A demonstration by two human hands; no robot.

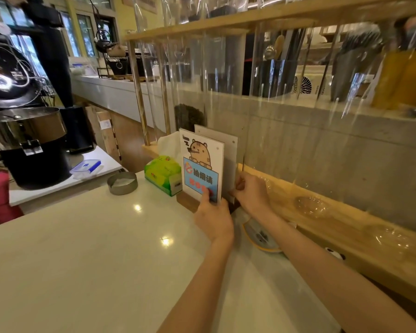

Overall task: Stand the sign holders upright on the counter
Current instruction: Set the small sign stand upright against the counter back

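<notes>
Two sign holders stand upright near the back of the pale counter. The front sign holder shows a cartoon tiger over a blue panel and sits in a wooden base. My left hand grips its lower right corner, thumb on the front face. Close behind it stands a second sign holder with a plain grey face. My right hand pinches that one's lower right edge. Its base is hidden behind my hands.
A green tissue box lies just left of the signs, with a round metal tin further left. A yellow-rimmed scale sits under my right forearm. A wooden ledge and clear tubes run along the right. A roaster stands far left.
</notes>
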